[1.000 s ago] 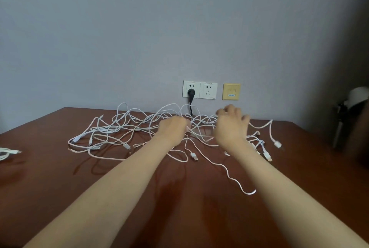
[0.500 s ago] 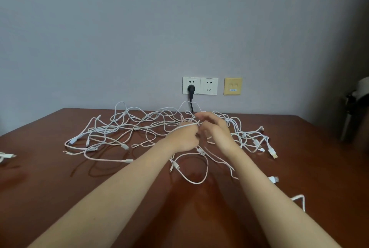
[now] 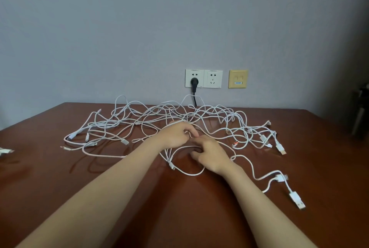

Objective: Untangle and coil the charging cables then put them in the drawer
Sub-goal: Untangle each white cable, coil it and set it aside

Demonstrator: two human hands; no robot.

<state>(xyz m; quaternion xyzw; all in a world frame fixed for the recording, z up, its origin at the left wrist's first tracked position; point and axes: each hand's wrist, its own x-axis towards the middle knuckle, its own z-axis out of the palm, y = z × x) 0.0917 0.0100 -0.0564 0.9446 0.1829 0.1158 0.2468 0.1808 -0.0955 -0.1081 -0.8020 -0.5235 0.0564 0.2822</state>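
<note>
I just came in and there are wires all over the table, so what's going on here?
A person is untangling a tangle of white charging cables spread across the brown table. The left hand pinches a strand at the near edge of the heap, and the right hand grips a strand right beside it, over a loop pulled toward the person. Most of the cables lie knotted together behind the hands. No drawer is in view.

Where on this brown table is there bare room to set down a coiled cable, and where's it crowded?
Crowded: the tangle of white charging cables across the back, where left hand and right hand pinch strands. Bare: the brown wooden table in front of it, left of the left forearm, and between both forearms.
</note>
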